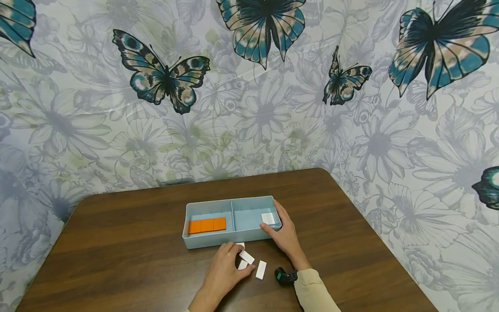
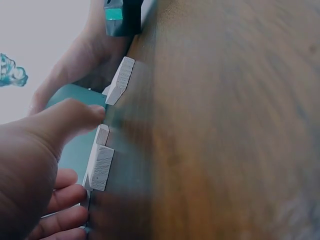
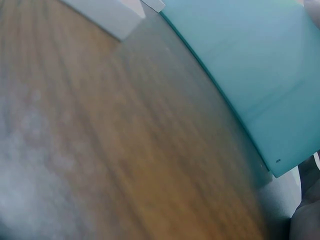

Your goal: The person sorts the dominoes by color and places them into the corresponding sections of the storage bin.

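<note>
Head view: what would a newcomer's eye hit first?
Probably the large teal butterflies on the wall behind the table. Then the orange blocks in the left half of the pale blue box. The right hand grips the box's right end; the left hand is at white blocks in front.

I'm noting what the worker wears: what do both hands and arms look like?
The left hand and right hand are gloveless. A cream sleeve covers the right forearm, with a black strapped device at the wrist bearing a green patch. The left forearm is mostly cropped out.
</note>
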Demonstrator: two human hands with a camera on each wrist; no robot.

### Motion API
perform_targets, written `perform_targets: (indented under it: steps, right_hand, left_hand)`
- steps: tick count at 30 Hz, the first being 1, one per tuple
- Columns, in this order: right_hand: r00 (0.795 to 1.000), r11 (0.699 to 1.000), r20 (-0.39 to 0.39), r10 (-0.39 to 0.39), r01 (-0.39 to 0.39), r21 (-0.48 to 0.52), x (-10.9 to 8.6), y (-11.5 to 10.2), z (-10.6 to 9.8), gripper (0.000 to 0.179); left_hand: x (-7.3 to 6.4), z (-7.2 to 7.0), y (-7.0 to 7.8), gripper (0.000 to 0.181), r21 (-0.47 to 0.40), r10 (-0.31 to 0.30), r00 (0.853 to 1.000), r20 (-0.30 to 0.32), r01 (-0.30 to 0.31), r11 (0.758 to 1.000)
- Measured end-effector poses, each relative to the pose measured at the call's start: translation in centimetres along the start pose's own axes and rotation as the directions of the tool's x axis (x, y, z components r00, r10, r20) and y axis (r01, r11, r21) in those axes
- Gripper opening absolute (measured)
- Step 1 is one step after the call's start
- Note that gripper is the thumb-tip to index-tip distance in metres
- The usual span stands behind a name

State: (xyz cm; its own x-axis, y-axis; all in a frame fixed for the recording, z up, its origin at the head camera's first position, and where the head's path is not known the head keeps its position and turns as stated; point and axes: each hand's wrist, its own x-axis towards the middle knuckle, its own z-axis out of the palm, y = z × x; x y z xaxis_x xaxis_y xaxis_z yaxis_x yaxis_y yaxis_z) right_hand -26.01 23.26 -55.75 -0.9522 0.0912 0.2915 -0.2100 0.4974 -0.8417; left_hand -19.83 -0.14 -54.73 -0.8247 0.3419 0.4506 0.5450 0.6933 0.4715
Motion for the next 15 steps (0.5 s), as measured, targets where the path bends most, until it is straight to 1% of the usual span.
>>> perform_targets:
  steps: [10,15]
  right_hand:
    - [1.0,1.0,-0.003,-0.007,0.008,0.01,0.06,0.12,0.03,0.091]
    - [1.0,1.0,-0.002,-0.01,0.01,0.013,0.06,0.11,0.0,0.091]
  left_hand:
    - [0.06,0.07,-0.07,0.045,0.019,-0.011,1.0,0.014,0.011,1.0]
    - [-0.02,0.3,0.04,0.047,0.035,0.021,1.0,-0.017,-0.02,0.999]
